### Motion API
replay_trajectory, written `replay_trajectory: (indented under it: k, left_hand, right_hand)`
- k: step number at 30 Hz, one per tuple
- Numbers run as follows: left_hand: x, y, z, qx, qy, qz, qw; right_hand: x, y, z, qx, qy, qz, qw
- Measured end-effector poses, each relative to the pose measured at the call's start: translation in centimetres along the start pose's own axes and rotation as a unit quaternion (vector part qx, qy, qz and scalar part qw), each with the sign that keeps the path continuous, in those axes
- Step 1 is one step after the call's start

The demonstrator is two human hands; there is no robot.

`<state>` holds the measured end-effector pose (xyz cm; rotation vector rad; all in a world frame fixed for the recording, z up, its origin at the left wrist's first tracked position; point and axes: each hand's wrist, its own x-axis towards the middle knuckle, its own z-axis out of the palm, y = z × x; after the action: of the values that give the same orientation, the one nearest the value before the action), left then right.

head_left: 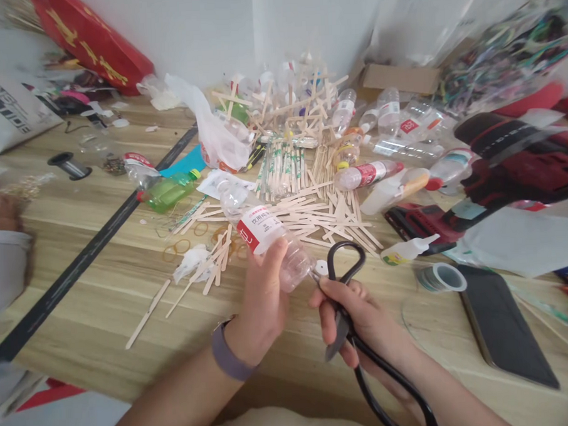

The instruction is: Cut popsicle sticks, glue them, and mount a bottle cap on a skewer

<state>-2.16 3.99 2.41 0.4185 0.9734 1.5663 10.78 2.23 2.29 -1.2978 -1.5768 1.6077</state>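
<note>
A clear plastic bottle (292,253) with a red and white label lies tilted in my left hand (263,286), whose fingers wrap round its lower part. My right hand (359,316) grips black-handled scissors (344,326) near their pivot, with the blades spread apart. One blade tip touches or nearly touches the end of the bottle, close to my thumb. Just behind the bottle lies a loose pile of flat wooden sticks (331,220). A small white disc (321,267) rests beside the bottle's end.
A phone (505,322), a wire spool (441,278), a glue bottle (408,250) and a red-black power drill (512,171) are at the right. A green bottle (170,191) and dark strip (79,272) lie left. Another person's hand (0,211) rests at the left edge.
</note>
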Motion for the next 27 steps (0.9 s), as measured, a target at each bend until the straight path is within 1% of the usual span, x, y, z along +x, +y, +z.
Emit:
replay_trajectory:
  k: [2,4,5,8,9,10,11,12,13,14,15,16,17,18,19,20,21,22,23,25,27]
  left_hand:
    - [0.0,-0.2,0.1,-0.014,0.005,-0.019,1.0]
    - [0.1,-0.4,0.2,-0.02,0.012,-0.027,0.999]
    - [0.1,-0.4,0.2,-0.019,0.015,-0.027,0.999]
    - [0.1,-0.4,0.2,-0.016,0.015,-0.018,1.0]
    - [0.1,-0.3,0.2,-0.016,0.011,-0.015,1.0]
    - [0.0,-0.1,0.1,-0.013,0.005,-0.014,1.0]
    - [0.0,0.0,0.0,-0.006,0.001,-0.014,1.0]
    - [0.0,0.2,0.0,0.003,-0.004,-0.015,1.0]
    - [0.0,0.3,0.0,0.013,-0.006,-0.017,1.0]
    - [-0.1,0.4,0.0,0.02,-0.007,-0.02,1.0]
    - [-0.1,0.4,0.0,0.022,-0.005,-0.02,1.0]
    - [-0.1,0.4,0.1,0.02,-0.004,-0.02,1.0]
    - [-0.1,0.4,0.2,0.013,-0.004,-0.019,1.0]
    - [-0.1,0.3,0.3,0.005,-0.003,-0.017,1.0]
    - [-0.1,0.3,0.5,-0.002,-0.002,-0.015,1.0]
    - [-0.1,0.2,0.6,-0.007,-0.002,-0.014,1.0]
    - [-0.1,0.1,0.6,-0.01,-0.001,-0.013,1.0]
    - [-0.1,0.0,0.7,-0.01,0.001,-0.011,1.0]
    - [-0.1,0.0,0.7,-0.009,0.005,-0.008,1.0]
    - [-0.1,-0.1,0.6,-0.008,0.008,0.0,1.0]
    - [0.0,-0.1,0.5,-0.009,0.007,0.005,1.0]
  right_hand:
    - [-0.2,0.0,-0.5,-0.098,0.052,-0.067,0.992]
    - [-0.3,0.3,-0.9,-0.173,0.11,-0.127,0.971]
    - [-0.3,0.5,-1.1,-0.183,0.125,-0.14,0.965]
    - [0.0,0.9,-0.7,-0.182,0.128,-0.141,0.965]
    - [0.0,1.0,-0.4,-0.169,0.116,-0.128,0.97]
    - [0.1,0.9,0.0,-0.131,0.093,-0.101,0.982]
    - [0.2,0.8,0.4,-0.068,0.065,-0.06,0.994]
    - [0.2,0.7,0.7,0.014,0.036,-0.011,0.999]
    - [0.2,0.6,1.0,0.099,0.012,0.037,0.994]
    - [0.1,0.5,1.1,0.167,-0.007,0.075,0.983]
    - [0.1,0.4,1.1,0.196,-0.012,0.093,0.976]
    - [0.0,0.3,1.0,0.171,0.002,0.08,0.982]
    - [-0.1,0.3,0.7,0.095,0.025,0.036,0.994]
    - [-0.2,0.4,0.3,-0.009,0.054,-0.027,0.998]
    - [-0.2,0.5,-0.2,-0.116,0.084,-0.094,0.985]
    - [-0.2,0.6,-0.7,-0.205,0.11,-0.153,0.961]
    - [-0.2,0.8,-1.1,-0.263,0.127,-0.195,0.936]
    - [-0.2,0.9,-1.5,-0.289,0.131,-0.217,0.923]
    - [-0.1,1.1,-1.8,-0.292,0.127,-0.219,0.922]
    - [0.1,1.2,-1.8,-0.276,0.117,-0.204,0.932]
    - [0.2,1.2,-1.2,-0.26,0.101,-0.187,0.942]
